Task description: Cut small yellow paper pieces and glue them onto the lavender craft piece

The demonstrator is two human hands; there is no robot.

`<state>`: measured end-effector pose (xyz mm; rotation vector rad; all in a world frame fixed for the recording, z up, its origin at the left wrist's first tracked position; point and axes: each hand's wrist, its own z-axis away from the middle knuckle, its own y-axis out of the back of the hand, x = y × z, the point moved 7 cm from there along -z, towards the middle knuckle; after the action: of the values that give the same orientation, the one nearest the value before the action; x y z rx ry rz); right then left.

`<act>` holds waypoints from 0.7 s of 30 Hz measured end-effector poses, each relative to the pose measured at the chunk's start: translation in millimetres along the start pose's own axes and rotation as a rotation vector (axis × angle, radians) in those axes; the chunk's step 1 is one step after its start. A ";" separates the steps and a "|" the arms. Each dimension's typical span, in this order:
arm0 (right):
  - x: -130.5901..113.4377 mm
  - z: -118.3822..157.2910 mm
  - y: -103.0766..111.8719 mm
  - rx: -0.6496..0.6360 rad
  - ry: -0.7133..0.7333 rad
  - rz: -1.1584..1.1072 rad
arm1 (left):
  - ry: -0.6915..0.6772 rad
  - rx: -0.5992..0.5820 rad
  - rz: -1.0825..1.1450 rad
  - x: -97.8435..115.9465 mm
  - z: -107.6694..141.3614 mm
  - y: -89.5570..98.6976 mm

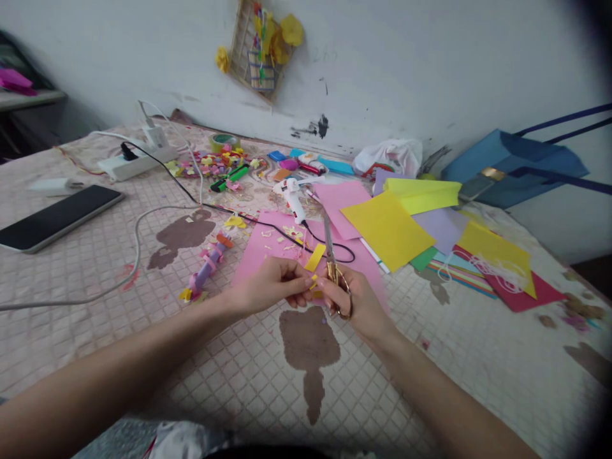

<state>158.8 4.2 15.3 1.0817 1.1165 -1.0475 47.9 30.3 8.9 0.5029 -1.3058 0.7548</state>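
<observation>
Both hands meet over the near edge of a pink sheet (251, 255). My left hand (282, 282) pinches a small yellow paper piece (313, 281) between thumb and fingers. My right hand (351, 295) holds gold-handled scissors (329, 245), their blades pointing away toward the wall, while its fingertips touch the same small piece. A yellow paper strip (314, 257) stands just beyond the fingertips. White and yellow scraps lie on the pink sheet, and a white glue gun (293, 200) rests at its far side.
A black cable (268, 223) crosses the sheet. Left are a phone (60, 217), power strip (136, 161) and decorated purple stick (205, 273). Coloured papers (388, 229) and white string (500, 271) lie right. Paper pieces (210, 163) and tape (224, 141) sit near the wall.
</observation>
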 end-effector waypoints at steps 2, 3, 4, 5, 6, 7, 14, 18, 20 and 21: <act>0.1 0.2 -0.2 0.003 -0.002 -0.009 | -0.003 -0.006 -0.001 0.8 0.3 -0.8; 0.1 0.4 0.2 0.008 -0.003 -0.011 | 0.003 -0.007 0.006 0.8 0.4 -1.1; 0.1 0.5 0.7 0.012 -0.002 -0.014 | 0.013 -0.006 0.017 0.6 0.6 -1.2; 0.2 0.5 1.1 0.014 0.001 -0.018 | 0.020 -0.001 0.029 0.5 0.7 -1.1; 0.4 0.4 1.5 0.012 0.005 -0.027 | 0.025 0.005 0.041 0.4 0.7 -0.7; 0.9 0.3 1.6 0.007 0.008 -0.038 | 0.025 0.015 0.053 0.5 0.8 0.0; 6.4 0.7 0.6 -0.008 -0.016 -0.086 | -0.004 0.006 0.024 -0.2 0.1 1.7; 6.4 1.3 -0.9 -0.013 -0.029 -0.124 | 0.000 -0.012 0.011 -1.2 0.5 1.7; 6.6 0.6 -1.0 -0.016 -0.033 -0.176 | -0.015 -0.012 0.029 -0.1 0.7 2.0; 6.8 -0.1 -0.9 -0.020 -0.033 -0.209 | -0.040 -0.009 0.039 1.8 0.9 2.3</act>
<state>158.8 3.6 8.5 0.9427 1.2297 -1.2112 45.7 31.6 10.6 0.4889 -1.3590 0.7746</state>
